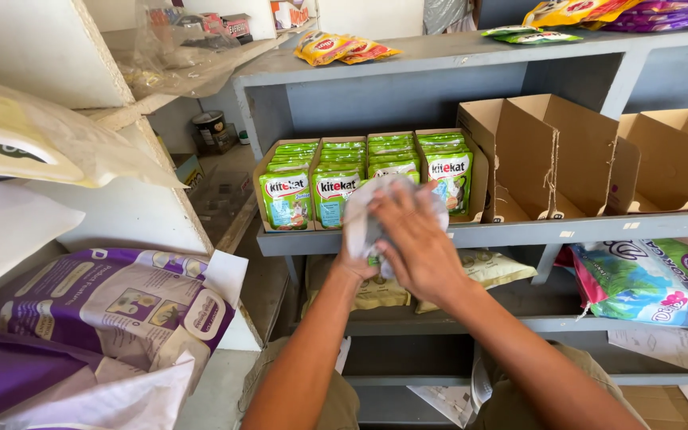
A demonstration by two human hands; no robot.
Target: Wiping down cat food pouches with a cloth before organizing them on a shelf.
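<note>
- Head view: the right hand (417, 239) lies flat and spread, palm down, fingers fairly wide, pressed on a pale grey cloth (364, 215) at the front edge of the middle shelf (519, 232).
- The left hand (353, 259) is mostly hidden under the right one and the cloth; it seems to be closed around the cloth from below, together with a green pouch (376, 259) of which only a sliver shows, but how far its fingers are open I cannot tell.
- The cloth is bunched between the two hands, just in front of the third row of pouches.
- Behind the hands stands a cardboard tray (263, 187) with four rows of green pouches (287, 199), upright and packed close, at the left end of the middle shelf.
- Just right of the tray stand cardboard boxes (555, 151), cut open at the front, reaching to the shelf's right end.
- On the top shelf (439, 56) lie yellow and red packets (336, 48) near its left end; more packets lie at its right end.
- Below, pale bags (495, 267) lie on the lower shelf, partly behind the forearms; a colourful bag (646, 279) fills its right end.
- At the left, a purple and white sack (105, 310) lies on a white shelf unit (137, 211).
</note>
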